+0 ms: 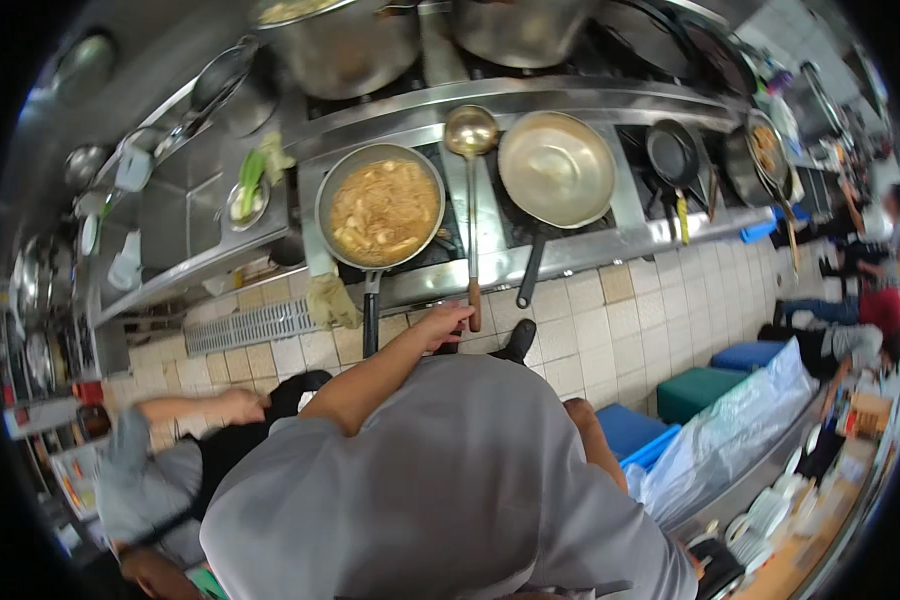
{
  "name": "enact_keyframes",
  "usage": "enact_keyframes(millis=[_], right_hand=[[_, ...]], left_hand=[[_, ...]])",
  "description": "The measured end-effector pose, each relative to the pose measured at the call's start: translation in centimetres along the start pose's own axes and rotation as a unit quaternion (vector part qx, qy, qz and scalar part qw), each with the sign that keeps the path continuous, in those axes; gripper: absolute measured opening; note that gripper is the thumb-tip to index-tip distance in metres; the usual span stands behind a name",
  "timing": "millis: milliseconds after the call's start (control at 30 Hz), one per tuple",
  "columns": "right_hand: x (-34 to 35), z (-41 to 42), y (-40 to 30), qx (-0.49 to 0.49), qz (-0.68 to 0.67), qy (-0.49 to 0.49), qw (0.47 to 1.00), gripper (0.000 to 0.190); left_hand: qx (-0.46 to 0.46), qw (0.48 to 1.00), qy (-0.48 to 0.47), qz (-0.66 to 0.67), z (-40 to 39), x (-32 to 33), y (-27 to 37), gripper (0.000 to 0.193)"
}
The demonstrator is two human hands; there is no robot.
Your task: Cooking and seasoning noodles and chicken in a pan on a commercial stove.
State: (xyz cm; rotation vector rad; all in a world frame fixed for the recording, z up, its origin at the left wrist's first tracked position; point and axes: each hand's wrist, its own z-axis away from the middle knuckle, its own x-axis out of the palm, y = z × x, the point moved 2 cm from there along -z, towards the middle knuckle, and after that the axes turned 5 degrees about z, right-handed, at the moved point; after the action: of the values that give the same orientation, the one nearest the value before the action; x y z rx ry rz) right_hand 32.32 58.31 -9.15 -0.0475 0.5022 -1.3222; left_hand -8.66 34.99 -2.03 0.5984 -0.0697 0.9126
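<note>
My left hand [444, 324] reaches forward with its fingertips at the wooden handle end of a long metal ladle [472, 202]. Whether the fingers grip the handle is unclear. The ladle's bowl rests on the stove between two pans. To the left, a frying pan [382, 214] holds brown broth with pale pieces; its black handle points towards me. On the right, a wide metal pan [557, 169] appears to have a little liquid in it. My right hand [579, 411] hangs low beside my body, mostly hidden by my shirt, its fingers not visible.
Large pots [345, 56] stand along the back burners. At left, a small bowl [249, 206] with green vegetable sits beside a sink [187, 202]. A small black pan [673, 154] lies farther right. A co-worker [157, 472] is close on my left; other people are far right.
</note>
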Motion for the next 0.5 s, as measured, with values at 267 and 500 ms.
enact_keyframes(millis=[267,500], right_hand=[[-3.9,3.2,-5.2,0.106,-0.205,0.101,0.968,0.034],[-5.9,1.3,-6.3,0.043,-0.104,0.059,0.992,0.037]], left_hand=[[0.071,0.988,-0.017,0.135,0.1,2.7,3.9,0.022],[0.162,0.979,0.066,0.105,10.1,6.9,6.6,0.022]])
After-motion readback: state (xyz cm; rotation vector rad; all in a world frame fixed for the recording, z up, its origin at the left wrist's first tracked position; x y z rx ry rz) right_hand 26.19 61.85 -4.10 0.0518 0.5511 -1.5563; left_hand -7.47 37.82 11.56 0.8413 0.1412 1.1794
